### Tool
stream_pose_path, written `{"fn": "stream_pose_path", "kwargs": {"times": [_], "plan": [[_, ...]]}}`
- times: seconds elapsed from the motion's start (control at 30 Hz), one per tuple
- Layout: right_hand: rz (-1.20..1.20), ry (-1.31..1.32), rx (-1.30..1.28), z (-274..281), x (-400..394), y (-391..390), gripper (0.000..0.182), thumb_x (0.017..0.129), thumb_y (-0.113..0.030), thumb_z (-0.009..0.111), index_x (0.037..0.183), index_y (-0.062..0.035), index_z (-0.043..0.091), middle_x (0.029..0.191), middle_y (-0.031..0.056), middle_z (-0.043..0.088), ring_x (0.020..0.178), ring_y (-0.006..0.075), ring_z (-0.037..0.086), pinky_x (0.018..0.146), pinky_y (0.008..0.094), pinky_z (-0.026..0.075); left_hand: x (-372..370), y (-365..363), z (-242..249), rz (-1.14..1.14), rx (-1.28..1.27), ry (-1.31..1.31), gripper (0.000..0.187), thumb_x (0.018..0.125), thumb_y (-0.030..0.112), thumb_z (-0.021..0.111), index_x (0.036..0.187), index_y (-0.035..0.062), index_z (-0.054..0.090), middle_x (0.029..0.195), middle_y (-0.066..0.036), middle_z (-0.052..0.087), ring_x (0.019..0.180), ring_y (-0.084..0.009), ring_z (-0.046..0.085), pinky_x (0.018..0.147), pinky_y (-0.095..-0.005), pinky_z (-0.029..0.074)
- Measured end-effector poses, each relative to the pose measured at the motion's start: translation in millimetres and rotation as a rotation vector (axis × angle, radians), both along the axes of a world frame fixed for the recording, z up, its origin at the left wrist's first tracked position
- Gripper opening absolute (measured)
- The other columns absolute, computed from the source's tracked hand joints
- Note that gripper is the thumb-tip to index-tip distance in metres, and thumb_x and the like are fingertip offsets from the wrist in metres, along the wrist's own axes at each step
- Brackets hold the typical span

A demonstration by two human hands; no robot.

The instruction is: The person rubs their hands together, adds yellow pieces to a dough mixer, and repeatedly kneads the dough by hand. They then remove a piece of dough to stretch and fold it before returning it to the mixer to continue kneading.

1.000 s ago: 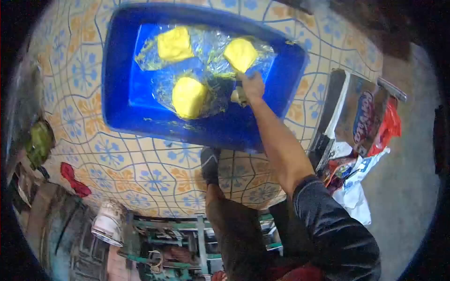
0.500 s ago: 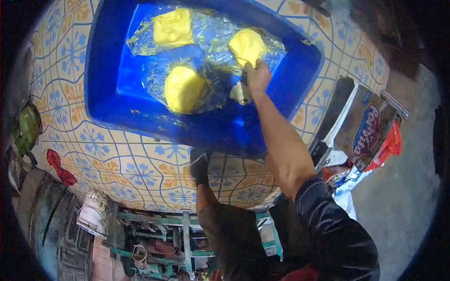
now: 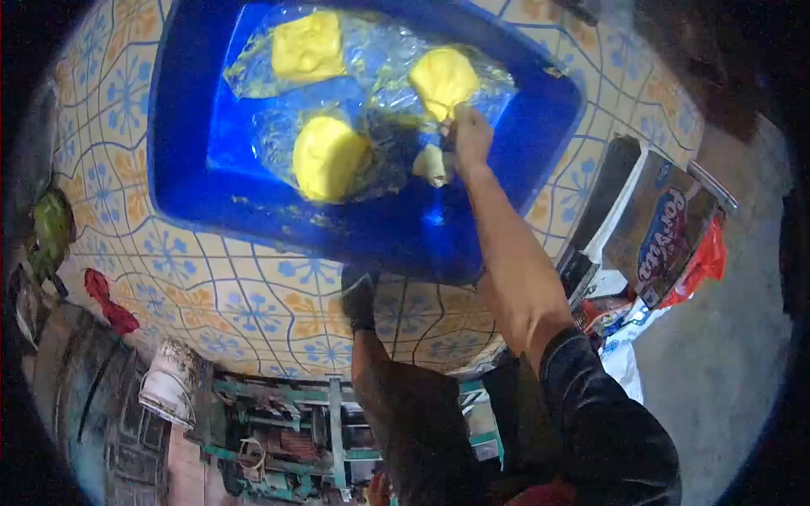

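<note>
My right hand (image 3: 470,139) reaches into a blue plastic tub (image 3: 198,198), its fingers closed at the narrow near end of a yellow, margarine-like lump (image 3: 445,78). What lies inside the fingers is hidden. Just left of the hand, a pale flat piece (image 3: 434,164) with a shiny lower end sticks out. Another yellow lump, squarish (image 3: 308,46), sits at the upper left, and a rounded one (image 3: 327,158) is nearer me, partly shadowed. Crumpled clear plastic sheet (image 3: 386,59) lies under the lumps. Of my left hand, only a small blurred patch (image 3: 377,489) seems to show at the bottom edge.
A brown Forvita carton (image 3: 662,223) with red and white plastic stands right of the tub on the floor. My foot (image 3: 359,299) is close to the tub's near side. A white bucket (image 3: 169,384), red cloth (image 3: 110,302) and green metal rack (image 3: 337,438) are nearer me.
My right hand has shifted slightly right and its wrist has turned a little. The yellow lumps stay almost where they were. The view has moved very slightly.
</note>
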State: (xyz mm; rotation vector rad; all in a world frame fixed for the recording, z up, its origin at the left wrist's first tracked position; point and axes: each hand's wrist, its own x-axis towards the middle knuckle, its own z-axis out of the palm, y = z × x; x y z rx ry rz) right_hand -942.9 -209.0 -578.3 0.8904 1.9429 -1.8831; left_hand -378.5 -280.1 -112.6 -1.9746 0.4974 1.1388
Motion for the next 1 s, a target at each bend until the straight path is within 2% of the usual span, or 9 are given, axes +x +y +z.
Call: {"fn": "stream_pose_path", "kwargs": {"times": [0.17, 0.2, 0.3, 0.47, 0.57, 0.63, 0.67, 0.8, 1.0], "plan": [[-0.018, 0.008, 0.33, 26, -6, -29, 0.03, 0.081, -0.028, 0.067, 0.084, 0.0016, 0.066, 0.065, 0.0079, 0.062, 0.054, 0.0139, 0.054, 0.055, 0.0306, 0.045, -2, 9, 11, 0.06, -0.034, -0.007, 0.044, 0.089, 0.036, 0.06, 0.121, 0.0057, 0.053, 0.106, -0.008, 0.06, 0.095, -0.0178, 0.057, 0.078, -0.0317, 0.047], [0.239, -0.025, 0.537, -4, -11, -5, 0.032, 0.075, -0.03, 0.071, 0.082, 0.0007, 0.069, 0.066, 0.0095, 0.064, 0.056, 0.0139, 0.056, 0.057, 0.0321, 0.047, -3, 11, 13, 0.07, -0.04, -0.008, 0.045, 0.089, 0.036, 0.06, 0.121, 0.0057, 0.052, 0.106, -0.008, 0.06, 0.095, -0.0178, 0.057, 0.079, -0.0317, 0.047], [0.244, 0.025, 0.745, -24, -14, 7, 0.031, 0.071, -0.031, 0.07, 0.082, -0.0014, 0.069, 0.074, 0.0077, 0.068, 0.066, 0.0163, 0.062, 0.061, 0.0338, 0.048, -2, 11, 14, 0.099, -0.049, 0.002, 0.046, 0.089, 0.036, 0.06, 0.122, 0.0056, 0.052, 0.106, -0.008, 0.06, 0.095, -0.0179, 0.057, 0.079, -0.0318, 0.047], [0.615, -0.228, 0.294, -8, -6, 44, 0.021, 0.078, -0.02, 0.064, 0.09, -0.0034, 0.066, 0.079, 0.0061, 0.064, 0.07, 0.0168, 0.062, 0.059, 0.0313, 0.048, 15, 15, 21, 0.204, -0.09, 0.015, 0.048, 0.089, 0.037, 0.06, 0.124, 0.0055, 0.051, 0.107, -0.008, 0.06, 0.096, -0.018, 0.057, 0.079, -0.0319, 0.047], [0.351, -0.383, 0.019, 87, 16, 18, 0.021, 0.082, -0.016, 0.061, 0.099, -0.0045, 0.062, 0.088, 0.0062, 0.061, 0.07, 0.0167, 0.059, 0.058, 0.0299, 0.049, -19, 3, 26, 0.046, -0.083, 0.156, 0.05, 0.089, 0.037, 0.06, 0.123, 0.0026, 0.052, 0.105, -0.006, 0.061, 0.092, -0.0163, 0.058, 0.078, -0.0314, 0.048], [0.442, -0.442, 0.032, 127, 29, 28, 0.02, 0.085, -0.016, 0.06, 0.101, -0.0042, 0.06, 0.091, 0.0059, 0.06, 0.071, 0.0165, 0.059, 0.058, 0.0286, 0.049, -25, -4, 38, -0.042, -0.051, 0.131, 0.048, 0.089, 0.036, 0.06, 0.122, 0.0016, 0.053, 0.103, -0.005, 0.062, 0.091, -0.0147, 0.059, 0.077, -0.0304, 0.048], [0.425, -0.428, 0.024, 146, 40, 32, 0.02, 0.086, -0.016, 0.059, 0.101, -0.0039, 0.06, 0.091, 0.0057, 0.06, 0.071, 0.0163, 0.058, 0.058, 0.0283, 0.049, 24, 5, 36, 0.197, -0.127, 0.286, 0.043, 0.09, 0.034, 0.058, 0.119, 0.0015, 0.056, 0.101, -0.004, 0.063, 0.09, -0.0121, 0.058, 0.076, -0.028, 0.047], [0.382, -0.335, -0.012, 271, 60, 23, 0.016, 0.088, -0.014, 0.054, 0.096, -0.0022, 0.062, 0.075, 0.0054, 0.058, 0.062, 0.0134, 0.056, 0.052, 0.0263, 0.046, 0, -25, 59, -0.051, -0.204, 0.359, 0.041, 0.09, 0.033, 0.058, 0.116, 0.0011, 0.057, 0.1, -0.004, 0.063, 0.088, -0.0114, 0.058, 0.073, -0.0263, 0.047], [0.771, -0.277, 0.18, 399, 80, 40, 0.024, 0.091, -0.022, 0.049, 0.086, -0.0015, 0.061, 0.064, 0.0035, 0.055, 0.056, 0.012, 0.054, 0.047, 0.0269, 0.041, 32, -70, 76, 0.087, -0.275, 0.451, 0.04, 0.091, 0.033, 0.058, 0.116, 0.0024, 0.056, 0.1, -0.005, 0.063, 0.088, -0.0137, 0.06, 0.068, -0.0282, 0.048]]}}
